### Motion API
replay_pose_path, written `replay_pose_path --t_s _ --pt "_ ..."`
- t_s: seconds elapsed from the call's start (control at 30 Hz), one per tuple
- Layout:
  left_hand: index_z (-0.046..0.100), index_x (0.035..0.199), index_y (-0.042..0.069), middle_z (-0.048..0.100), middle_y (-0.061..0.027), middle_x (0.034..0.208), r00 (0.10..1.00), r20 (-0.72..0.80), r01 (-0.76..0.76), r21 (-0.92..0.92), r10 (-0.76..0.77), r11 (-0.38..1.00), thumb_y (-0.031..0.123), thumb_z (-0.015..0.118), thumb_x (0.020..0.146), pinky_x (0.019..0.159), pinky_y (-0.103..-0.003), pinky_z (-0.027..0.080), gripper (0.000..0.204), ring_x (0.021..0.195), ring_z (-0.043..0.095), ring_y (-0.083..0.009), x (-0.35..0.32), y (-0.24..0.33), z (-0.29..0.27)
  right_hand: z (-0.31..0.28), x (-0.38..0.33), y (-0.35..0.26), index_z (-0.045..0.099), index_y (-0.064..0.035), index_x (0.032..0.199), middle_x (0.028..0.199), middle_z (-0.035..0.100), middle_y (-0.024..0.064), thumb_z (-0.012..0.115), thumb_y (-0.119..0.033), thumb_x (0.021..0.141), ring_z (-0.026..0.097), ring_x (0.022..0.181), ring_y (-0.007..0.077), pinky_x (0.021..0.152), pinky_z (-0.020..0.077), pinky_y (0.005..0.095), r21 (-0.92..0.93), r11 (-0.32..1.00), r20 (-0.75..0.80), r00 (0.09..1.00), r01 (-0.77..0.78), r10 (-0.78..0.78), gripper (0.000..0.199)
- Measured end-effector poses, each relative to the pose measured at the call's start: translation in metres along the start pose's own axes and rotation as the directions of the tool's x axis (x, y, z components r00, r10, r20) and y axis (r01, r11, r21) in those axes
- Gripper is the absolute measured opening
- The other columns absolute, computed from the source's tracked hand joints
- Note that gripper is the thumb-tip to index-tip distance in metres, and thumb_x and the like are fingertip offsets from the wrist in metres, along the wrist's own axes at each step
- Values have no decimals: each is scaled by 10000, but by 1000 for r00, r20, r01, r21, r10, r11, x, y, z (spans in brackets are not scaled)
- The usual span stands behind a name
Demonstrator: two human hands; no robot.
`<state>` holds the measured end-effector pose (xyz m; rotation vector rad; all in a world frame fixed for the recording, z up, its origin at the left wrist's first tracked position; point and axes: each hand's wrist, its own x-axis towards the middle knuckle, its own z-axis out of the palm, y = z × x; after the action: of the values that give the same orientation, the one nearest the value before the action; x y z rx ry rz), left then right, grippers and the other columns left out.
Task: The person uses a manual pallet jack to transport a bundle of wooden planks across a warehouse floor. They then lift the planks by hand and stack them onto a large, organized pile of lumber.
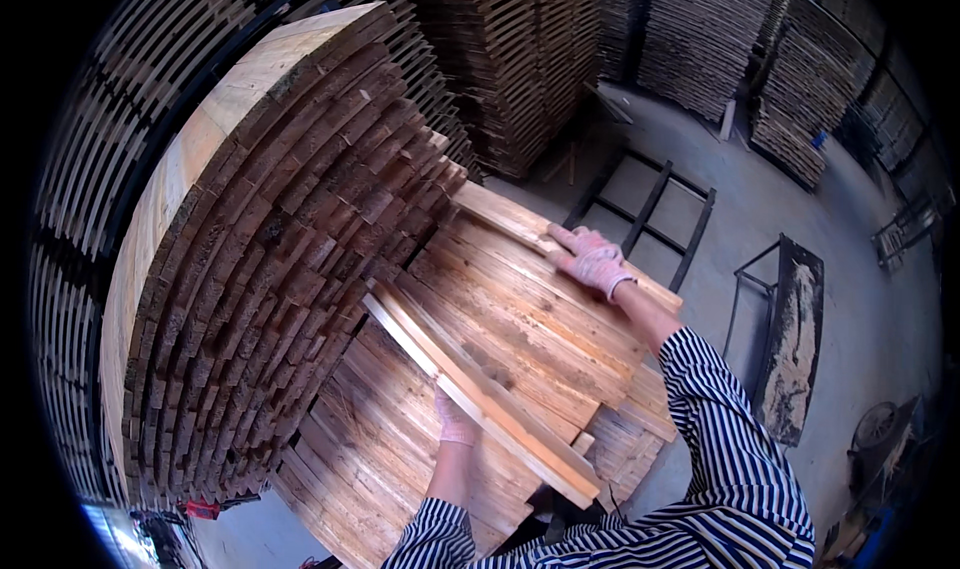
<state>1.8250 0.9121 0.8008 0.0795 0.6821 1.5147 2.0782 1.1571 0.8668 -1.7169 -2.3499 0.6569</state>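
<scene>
Ok, head view only: 2 hands, both gloved. L hand (457, 424) is at the near-left side of the pale timber (490, 404), approx. mid-length; 1 tip shows at its edge, the other fingers are hidden behind the wood, so can't tell if they're clamped. Can't tell either if it's 1 board or 2 together. It slants from far left to near right over the plank bed (380, 449), far end by the tall stack (260, 269). R hand (595, 259) is closed on the far board (505, 217), w/ fingers & thumb astride its far and near edges; the board runs out past the hand at both ends. Striped sleeves (740, 439) on both arms. Far right: black metal frame (648, 209) on floor (750, 199); bench (795, 339) right, w/ pale patch on top.
</scene>
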Motion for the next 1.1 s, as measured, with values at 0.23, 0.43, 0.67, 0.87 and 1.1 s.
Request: replay_pose_path --t_s 0.23,0.43,0.67,0.87,1.1 --pt "561 1109 154 509 -16 869 997 57 59 -100 -53 993 542 694 864 706 -383 429 477 821 570 -228 3 10 19 36 27 2 483 -394 1502 1303 607 145 492 -431 1039 590 1247 326 1007 512 488 -93 995 28 999 -36 38 465" --pt "544 1332 102 617 -78 1078 998 -7 61 -68 -62 996 491 691 886 862 -466 499 610 961 611 -285 0 5 6 32 14 3 484 -431 1493 1249 631 162 459 -475 1045 631 1190 335 959 537 478 -91 979 45 982 -180 185 451" --pt "486 1470 79 633 -161 1284 961 263 150 -255 -81 955 562 619 918 1017 -531 509 746 1135 624 -334 11 3 -37 36 40 -13 484 -451 1486 1283 618 174 437 -512 1044 630 1200 335 933 549 497 -93 978 25 981 -188 191 449" --pt "547 1434 98 654 -140 1297 1000 -18 -25 48 25 999 466 576 982 1038 -487 538 584 1186 635 -346 6 -4 -28 57 35 -1 509 -296 1488 1325 580 177 593 -439 976 574 1230 373 1013 473 506 -302 948 -394 892 103 -222 539" --pt "596 1385 4 661 -158 1325 948 -318 109 308 -5 945 381 674 983 1039 -389 530 557 1214 629 -259 -29 29 62 64 -135 -151 210 24 1611 1533 452 297 711 -585 877 473 1419 384 1191 365 411 454 889 270 944 49 -190 1078"
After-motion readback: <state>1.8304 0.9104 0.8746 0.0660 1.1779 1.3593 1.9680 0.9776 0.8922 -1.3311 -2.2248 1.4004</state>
